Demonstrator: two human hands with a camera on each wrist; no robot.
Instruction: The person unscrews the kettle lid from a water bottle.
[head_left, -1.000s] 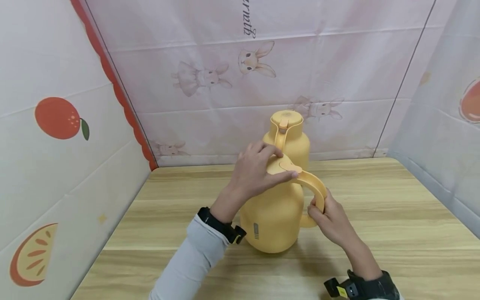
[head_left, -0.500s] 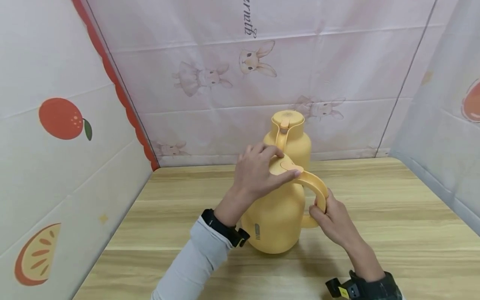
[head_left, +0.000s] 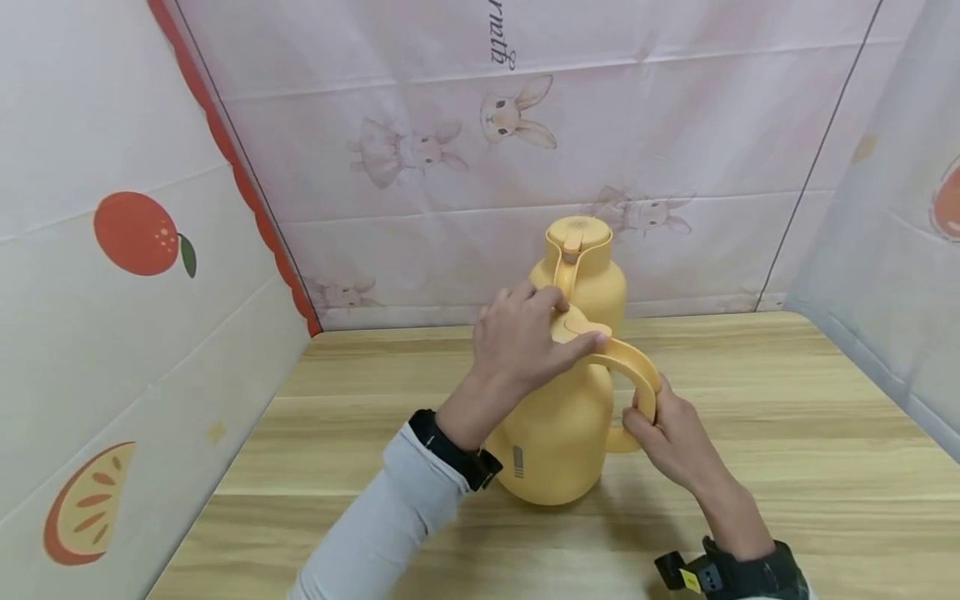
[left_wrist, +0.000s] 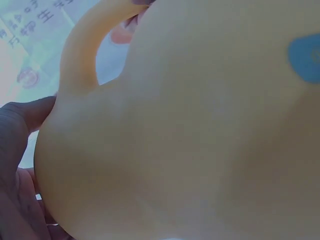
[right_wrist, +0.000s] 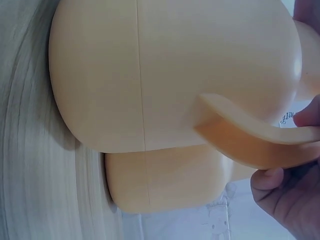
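Observation:
A yellow thermos jug [head_left: 558, 437] stands upright on the wooden table, a small dark marking low on its side. My left hand [head_left: 517, 337] holds its lid [head_left: 573, 323] from above, the fingers over the far side and the thumb along the near side by the handle's top. In the left wrist view that hand [left_wrist: 17, 155] curls round the top end of the jug [left_wrist: 165, 125]. My right hand [head_left: 671, 433] grips the curved handle [head_left: 639, 371] at the right. Fingers and thumb wrap the handle [right_wrist: 250, 135] in the right wrist view.
A second yellow thermos jug [head_left: 588, 279] stands close behind the first, partly hidden by it. The wooden table [head_left: 360, 417] meets a pink rabbit-print sheet [head_left: 420, 183] at the back. White fruit-print sheets [head_left: 75, 333] line the sides.
The head view has shifted slightly, so the scene sits a little further right. Both hands keep their hold on the lid and handle, and the jug stays in place.

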